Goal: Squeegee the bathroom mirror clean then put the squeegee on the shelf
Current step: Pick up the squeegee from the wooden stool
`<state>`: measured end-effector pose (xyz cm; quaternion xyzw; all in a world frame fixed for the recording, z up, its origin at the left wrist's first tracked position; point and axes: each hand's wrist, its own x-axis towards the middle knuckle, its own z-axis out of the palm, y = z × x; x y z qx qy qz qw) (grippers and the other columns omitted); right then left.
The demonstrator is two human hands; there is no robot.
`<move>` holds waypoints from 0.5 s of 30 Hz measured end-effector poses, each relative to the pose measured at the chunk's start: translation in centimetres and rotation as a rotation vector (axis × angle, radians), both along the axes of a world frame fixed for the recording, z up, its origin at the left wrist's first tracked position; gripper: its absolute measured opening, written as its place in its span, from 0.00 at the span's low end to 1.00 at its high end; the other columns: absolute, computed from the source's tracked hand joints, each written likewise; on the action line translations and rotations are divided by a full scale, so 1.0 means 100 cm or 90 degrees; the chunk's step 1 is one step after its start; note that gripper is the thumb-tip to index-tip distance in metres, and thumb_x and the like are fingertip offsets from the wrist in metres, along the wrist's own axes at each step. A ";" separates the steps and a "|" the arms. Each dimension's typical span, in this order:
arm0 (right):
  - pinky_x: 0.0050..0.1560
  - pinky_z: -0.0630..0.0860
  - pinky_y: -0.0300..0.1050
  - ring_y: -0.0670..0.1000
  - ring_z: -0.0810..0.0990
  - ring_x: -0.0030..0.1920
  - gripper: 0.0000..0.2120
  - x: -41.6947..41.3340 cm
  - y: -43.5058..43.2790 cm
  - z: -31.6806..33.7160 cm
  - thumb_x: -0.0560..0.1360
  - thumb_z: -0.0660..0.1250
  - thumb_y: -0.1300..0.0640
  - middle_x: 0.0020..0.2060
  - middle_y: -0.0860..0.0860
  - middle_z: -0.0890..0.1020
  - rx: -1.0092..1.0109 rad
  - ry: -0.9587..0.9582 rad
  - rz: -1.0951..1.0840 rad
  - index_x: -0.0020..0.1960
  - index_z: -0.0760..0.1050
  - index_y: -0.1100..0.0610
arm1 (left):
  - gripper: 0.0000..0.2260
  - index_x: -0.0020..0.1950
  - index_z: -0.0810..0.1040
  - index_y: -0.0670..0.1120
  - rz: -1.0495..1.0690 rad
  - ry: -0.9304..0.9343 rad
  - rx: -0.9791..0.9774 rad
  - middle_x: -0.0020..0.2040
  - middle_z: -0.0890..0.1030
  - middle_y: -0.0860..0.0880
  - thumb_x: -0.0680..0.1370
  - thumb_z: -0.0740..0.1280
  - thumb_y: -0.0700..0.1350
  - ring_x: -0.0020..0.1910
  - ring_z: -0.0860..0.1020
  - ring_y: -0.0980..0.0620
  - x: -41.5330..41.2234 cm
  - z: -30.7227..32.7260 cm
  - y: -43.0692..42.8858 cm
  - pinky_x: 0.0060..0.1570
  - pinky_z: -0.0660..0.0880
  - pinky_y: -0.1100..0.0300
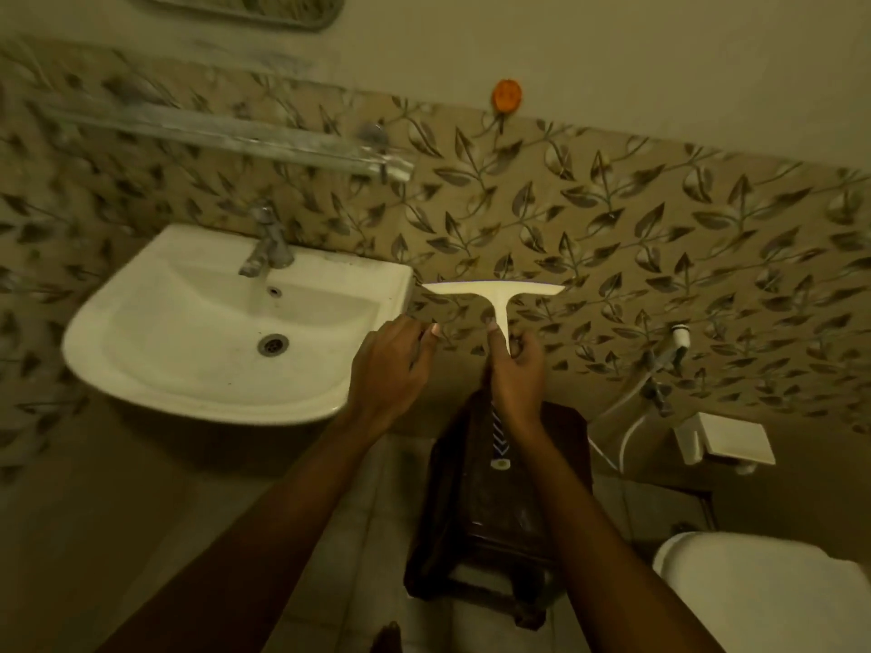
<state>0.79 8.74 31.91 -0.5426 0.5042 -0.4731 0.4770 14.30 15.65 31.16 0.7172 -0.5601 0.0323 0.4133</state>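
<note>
no readable text anywhere, squeegee [495, 290] face blank, small pale tag [500, 463] at the end of the striped band [499, 435] on the dark cloth [561, 445], marks too small to read, picture dim and blurred

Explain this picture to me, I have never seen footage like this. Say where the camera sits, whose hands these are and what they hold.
No machine here: one camera worn on a person's head looks down at their own bare hands. The right hand grips the handle of a white squeegee, blade upward. The left hand beside it seems to hold nothing. To the left are a sink with a tap, a glass shelf above, and the mirror edge at top.
</note>
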 end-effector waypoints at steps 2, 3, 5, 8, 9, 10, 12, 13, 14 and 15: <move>0.25 0.72 0.38 0.40 0.73 0.23 0.10 0.018 0.010 0.019 0.78 0.65 0.52 0.28 0.48 0.76 -0.026 -0.018 0.013 0.44 0.72 0.59 | 0.17 0.49 0.78 0.45 0.004 -0.006 -0.015 0.44 0.81 0.48 0.81 0.55 0.54 0.40 0.77 0.52 0.017 0.016 0.010 0.39 0.71 0.59; 0.25 0.73 0.38 0.40 0.74 0.24 0.10 0.029 0.014 0.029 0.78 0.65 0.52 0.30 0.48 0.77 -0.042 -0.022 0.014 0.45 0.73 0.59 | 0.17 0.52 0.78 0.45 0.010 -0.012 -0.033 0.46 0.81 0.49 0.81 0.55 0.54 0.41 0.78 0.53 0.026 0.025 0.015 0.40 0.73 0.59; 0.30 0.75 0.38 0.40 0.77 0.29 0.09 0.051 0.021 0.049 0.78 0.65 0.51 0.33 0.49 0.79 -0.069 -0.026 0.011 0.45 0.74 0.57 | 0.16 0.57 0.77 0.47 0.027 -0.024 -0.071 0.49 0.80 0.51 0.81 0.55 0.54 0.43 0.79 0.53 0.047 0.044 0.022 0.41 0.73 0.59; 0.34 0.77 0.49 0.52 0.79 0.34 0.09 0.088 0.029 0.082 0.77 0.64 0.46 0.35 0.51 0.80 -0.121 -0.035 0.008 0.42 0.73 0.50 | 0.13 0.58 0.73 0.47 0.041 -0.046 -0.118 0.51 0.79 0.51 0.81 0.58 0.53 0.44 0.79 0.51 0.085 0.074 0.028 0.40 0.73 0.58; 0.33 0.77 0.50 0.53 0.78 0.33 0.10 0.102 0.031 0.093 0.76 0.64 0.45 0.34 0.51 0.79 -0.139 -0.042 0.005 0.42 0.73 0.50 | 0.13 0.58 0.73 0.46 0.041 -0.050 -0.137 0.51 0.79 0.51 0.81 0.58 0.53 0.44 0.79 0.51 0.100 0.085 0.030 0.40 0.74 0.57; 0.31 0.76 0.50 0.53 0.77 0.31 0.11 0.116 0.033 0.103 0.76 0.63 0.45 0.33 0.52 0.78 -0.154 -0.046 0.001 0.42 0.73 0.51 | 0.12 0.58 0.73 0.46 0.040 -0.050 -0.157 0.51 0.80 0.51 0.81 0.59 0.53 0.44 0.79 0.51 0.116 0.097 0.033 0.40 0.75 0.56; 0.28 0.74 0.48 0.52 0.74 0.28 0.12 0.147 0.039 0.123 0.76 0.62 0.46 0.31 0.52 0.77 -0.182 -0.057 -0.007 0.43 0.73 0.54 | 0.12 0.59 0.72 0.47 0.036 -0.043 -0.193 0.50 0.79 0.51 0.81 0.59 0.53 0.45 0.78 0.53 0.150 0.120 0.039 0.40 0.76 0.56; 0.28 0.74 0.49 0.52 0.74 0.28 0.11 0.163 0.042 0.132 0.75 0.62 0.46 0.30 0.53 0.77 -0.196 -0.064 -0.010 0.42 0.72 0.54 | 0.12 0.60 0.72 0.47 0.032 -0.041 -0.208 0.51 0.79 0.51 0.81 0.59 0.53 0.45 0.78 0.53 0.168 0.131 0.040 0.41 0.77 0.56; 0.28 0.74 0.50 0.52 0.73 0.28 0.11 0.178 0.046 0.141 0.74 0.61 0.46 0.30 0.54 0.76 -0.207 -0.071 -0.013 0.42 0.72 0.53 | 0.12 0.60 0.72 0.48 0.027 -0.044 -0.221 0.51 0.79 0.52 0.81 0.59 0.53 0.46 0.78 0.54 0.186 0.142 0.042 0.42 0.77 0.54; 0.28 0.73 0.50 0.52 0.72 0.27 0.10 0.193 0.050 0.149 0.74 0.61 0.48 0.30 0.54 0.75 -0.216 -0.083 -0.013 0.42 0.72 0.54 | 0.12 0.60 0.72 0.48 0.020 -0.055 -0.233 0.51 0.78 0.52 0.81 0.59 0.53 0.46 0.78 0.54 0.203 0.152 0.043 0.43 0.78 0.54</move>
